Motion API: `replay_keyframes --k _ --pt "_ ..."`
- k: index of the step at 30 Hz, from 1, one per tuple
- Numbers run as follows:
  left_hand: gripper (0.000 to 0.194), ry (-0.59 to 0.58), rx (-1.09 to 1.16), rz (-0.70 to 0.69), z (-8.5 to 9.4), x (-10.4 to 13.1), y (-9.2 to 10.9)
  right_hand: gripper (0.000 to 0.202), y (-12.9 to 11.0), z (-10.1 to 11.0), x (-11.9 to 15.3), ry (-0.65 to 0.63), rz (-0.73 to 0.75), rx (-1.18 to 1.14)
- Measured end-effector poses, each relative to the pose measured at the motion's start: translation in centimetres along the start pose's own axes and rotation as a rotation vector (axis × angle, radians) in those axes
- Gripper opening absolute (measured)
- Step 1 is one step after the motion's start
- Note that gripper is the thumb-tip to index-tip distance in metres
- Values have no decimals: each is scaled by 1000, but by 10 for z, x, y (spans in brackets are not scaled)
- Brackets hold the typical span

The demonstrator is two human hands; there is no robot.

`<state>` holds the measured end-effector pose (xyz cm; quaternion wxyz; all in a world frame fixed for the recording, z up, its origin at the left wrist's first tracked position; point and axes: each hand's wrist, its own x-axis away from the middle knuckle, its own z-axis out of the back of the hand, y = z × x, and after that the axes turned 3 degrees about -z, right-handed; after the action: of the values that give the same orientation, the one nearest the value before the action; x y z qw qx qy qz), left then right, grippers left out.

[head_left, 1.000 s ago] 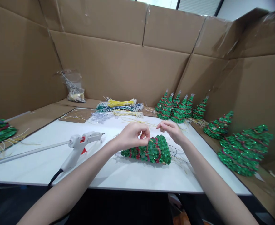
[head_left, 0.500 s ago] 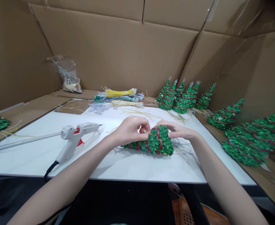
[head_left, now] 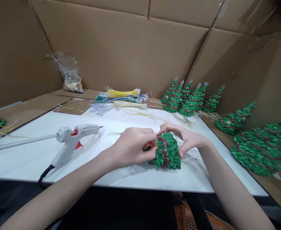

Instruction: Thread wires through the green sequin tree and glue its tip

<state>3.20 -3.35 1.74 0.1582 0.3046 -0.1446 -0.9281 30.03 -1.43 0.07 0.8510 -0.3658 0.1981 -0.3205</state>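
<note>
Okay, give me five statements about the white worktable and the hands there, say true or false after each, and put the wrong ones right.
1. The left hand pinches a thin yellow strand. True.
2. The glittery green tree with red garland by the hands stands upright. False: it lies on its side.
3. The right hand is at that tree's broad end, thumb and fingers spread apart. True.
4. The white plastic glue gun with a red trigger is to the right of both hands. False: it is to their left.
5. The clear plastic bag of pale strands is near the back left of the cardboard enclosure. True.
</note>
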Motion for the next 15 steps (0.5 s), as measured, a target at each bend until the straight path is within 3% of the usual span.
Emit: replay_keyframes --k 8,15 --pt "15 58 -163 -98 -7 15 9 83 -7 0 1 -18 10 -5" --pt "19 39 -142 -170 -7 28 18 75 -11 -1 -1 -18 48 -77"
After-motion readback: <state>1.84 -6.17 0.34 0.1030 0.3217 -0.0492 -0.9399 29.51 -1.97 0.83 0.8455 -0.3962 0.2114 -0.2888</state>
